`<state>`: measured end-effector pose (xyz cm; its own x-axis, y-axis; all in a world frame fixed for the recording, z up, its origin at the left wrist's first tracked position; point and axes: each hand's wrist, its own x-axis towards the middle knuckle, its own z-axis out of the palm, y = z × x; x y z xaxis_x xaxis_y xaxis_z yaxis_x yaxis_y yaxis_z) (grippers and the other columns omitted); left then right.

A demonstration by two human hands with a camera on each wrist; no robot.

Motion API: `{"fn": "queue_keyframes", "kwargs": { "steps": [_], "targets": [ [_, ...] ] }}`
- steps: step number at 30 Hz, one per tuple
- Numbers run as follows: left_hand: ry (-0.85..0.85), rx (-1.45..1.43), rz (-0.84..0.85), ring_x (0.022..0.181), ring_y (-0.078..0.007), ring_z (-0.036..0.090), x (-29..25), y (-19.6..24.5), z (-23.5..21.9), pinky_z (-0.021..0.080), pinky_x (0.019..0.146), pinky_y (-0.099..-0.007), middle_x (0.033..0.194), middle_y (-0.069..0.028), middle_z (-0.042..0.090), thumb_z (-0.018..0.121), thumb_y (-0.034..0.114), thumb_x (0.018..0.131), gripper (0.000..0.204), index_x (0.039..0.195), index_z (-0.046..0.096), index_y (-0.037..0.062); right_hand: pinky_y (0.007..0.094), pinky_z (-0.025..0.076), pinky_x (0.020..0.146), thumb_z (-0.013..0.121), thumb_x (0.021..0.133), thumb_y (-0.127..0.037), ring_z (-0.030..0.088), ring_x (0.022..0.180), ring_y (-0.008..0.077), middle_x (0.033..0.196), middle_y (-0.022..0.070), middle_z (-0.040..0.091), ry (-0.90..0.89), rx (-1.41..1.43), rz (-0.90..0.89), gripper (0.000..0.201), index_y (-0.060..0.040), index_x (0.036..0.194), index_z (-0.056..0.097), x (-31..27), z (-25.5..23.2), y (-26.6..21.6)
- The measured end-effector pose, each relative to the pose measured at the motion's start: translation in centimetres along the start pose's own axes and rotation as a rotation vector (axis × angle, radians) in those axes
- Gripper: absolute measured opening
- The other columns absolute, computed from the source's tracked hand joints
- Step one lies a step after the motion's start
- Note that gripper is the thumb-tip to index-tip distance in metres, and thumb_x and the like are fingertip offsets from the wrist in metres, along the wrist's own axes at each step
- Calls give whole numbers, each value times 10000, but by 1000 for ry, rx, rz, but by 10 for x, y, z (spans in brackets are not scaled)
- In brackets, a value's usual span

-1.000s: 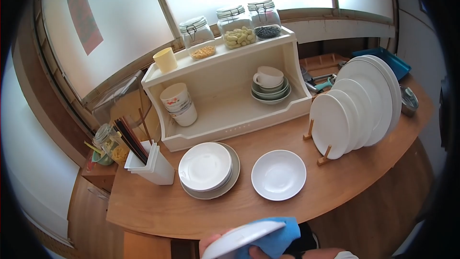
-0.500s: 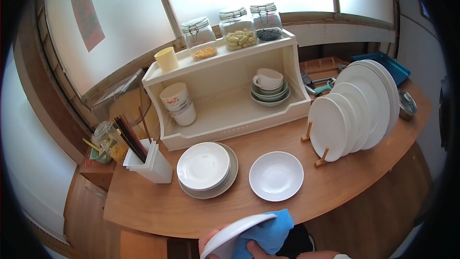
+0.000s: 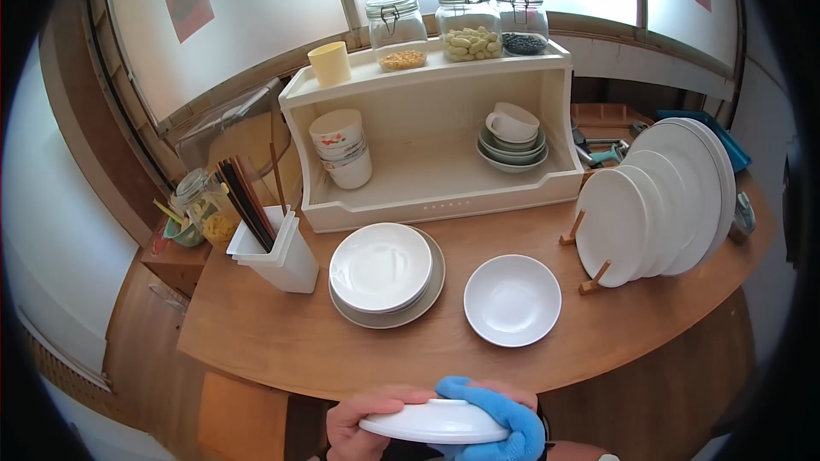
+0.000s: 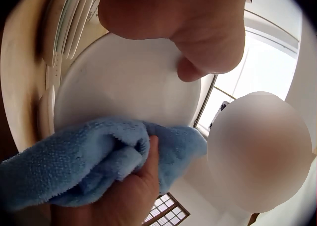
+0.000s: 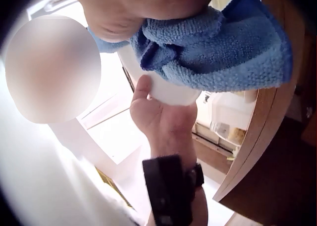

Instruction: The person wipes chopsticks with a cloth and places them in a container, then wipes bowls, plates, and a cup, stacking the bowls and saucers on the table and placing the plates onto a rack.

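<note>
At the table's front edge, both hands hold a white shallow dish (image 3: 427,423), its foot ring facing up and away in the head view. My left hand (image 3: 363,418) grips the dish's left rim, with the thumb on one face in the left wrist view. On the other side, my right hand (image 3: 515,394) holds a blue cloth (image 3: 523,431) wrapped over the rim. The right wrist view shows this cloth (image 5: 228,52) bunched under the right hand and against the dish (image 5: 173,91). Part of the right hand is hidden by cloth.
Behind the hands stand a white plate stack (image 3: 380,265) on a grey plate (image 3: 389,321) and a white deep plate (image 3: 512,300). Upright plates fill a wooden rack (image 3: 595,278) at right. A chopstick holder (image 3: 290,260) is left; a cream shelf (image 3: 427,205) stands behind.
The dish has turned from a steep tilt to nearly level, its underside now showing. Both hands came further into view, and the cloth shifted round the right rim. The head view also moved slightly.
</note>
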<state>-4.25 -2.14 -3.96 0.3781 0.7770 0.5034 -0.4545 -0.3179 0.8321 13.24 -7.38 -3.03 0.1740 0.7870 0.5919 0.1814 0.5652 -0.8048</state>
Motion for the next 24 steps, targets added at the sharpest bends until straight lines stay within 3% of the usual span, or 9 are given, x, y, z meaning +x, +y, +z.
{"fn": "queue_keyframes", "kwargs": {
  "steps": [3, 5, 7, 10, 12, 15, 17, 20, 24],
  "targets": [
    [96, -276, -47, 1080, -380, 595, -9, -10, 3, 476, 938, -490, 1155, -241, 614, 544, 178, 934, 295, 1201, 550, 50, 347, 532, 815, 560, 928, -286, 672, 885, 243, 1091, 231, 658, -75, 318, 94, 402, -6, 1210, 619, 3, -5, 1],
    [453, -616, -219, 1133, -360, 565, -10, -10, 16, 425, 1004, -487, 1191, -209, 606, 555, 193, 906, 351, 1218, 545, 33, 301, 514, 816, 633, 828, -249, 640, 935, 228, 1121, 164, 641, -13, 447, 441, 455, 18, 1194, 590, 15, -3, -27],
    [519, -694, -437, 1180, -350, 527, -13, -25, 4, 385, 1046, -475, 1274, -188, 560, 586, 229, 858, 519, 1294, 478, -30, 302, 496, 859, 631, 827, -277, 606, 993, 200, 1140, 102, 625, -56, 691, 662, 508, 25, 1226, 543, 19, -8, -12],
    [411, -575, -434, 1197, -328, 518, 0, -15, 5, 373, 1054, -451, 1296, -193, 540, 574, 230, 878, 522, 1310, 458, -38, 316, 511, 833, 608, 844, -264, 630, 945, 220, 1129, 154, 635, -281, 461, 574, 479, 15, 1232, 564, 42, -42, 2],
    [13, -26, -96, 1210, -304, 510, 17, 10, 16, 359, 1055, -414, 1305, -202, 526, 557, 238, 904, 525, 1324, 438, -54, 331, 526, 807, 584, 862, -251, 655, 897, 241, 1117, 207, 644, -494, 220, 486, 454, 6, 1237, 586, 60, -62, 5],
    [-203, 50, -311, 1215, -296, 504, 24, 25, 4, 362, 1040, -398, 1318, -204, 512, 554, 249, 920, 535, 1333, 421, -64, 312, 540, 711, 615, 785, -202, 670, 757, 232, 948, 192, 696, -249, -51, 289, 367, -6, 1087, 686, 43, -35, -4],
    [-95, -91, -378, 1199, -304, 517, 17, 17, 11, 385, 1025, -409, 1313, -204, 515, 574, 256, 909, 558, 1339, 417, -63, 331, 464, 935, 575, 883, -269, 581, 1067, 210, 1172, 94, 609, -211, 358, 276, 498, 27, 1275, 494, 26, -28, 2],
    [352, -386, -400, 1193, -314, 523, 8, -2, 27, 400, 1019, -431, 1299, -205, 526, 584, 285, 894, 602, 1352, 409, -64, 340, 446, 949, 584, 875, -242, 575, 1070, 221, 1168, 104, 610, -114, 467, 421, 490, 26, 1275, 497, -8, -12, 11],
    [417, -432, -396, 1203, -326, 516, -2, -9, 24, 396, 1023, -437, 1310, -208, 518, 585, 306, 897, 631, 1365, 381, -64, 352, 421, 968, 595, 864, -207, 567, 1073, 236, 1163, 118, 611, -86, 480, 506, 481, 24, 1275, 502, -23, -8, 19]
  ]
}}
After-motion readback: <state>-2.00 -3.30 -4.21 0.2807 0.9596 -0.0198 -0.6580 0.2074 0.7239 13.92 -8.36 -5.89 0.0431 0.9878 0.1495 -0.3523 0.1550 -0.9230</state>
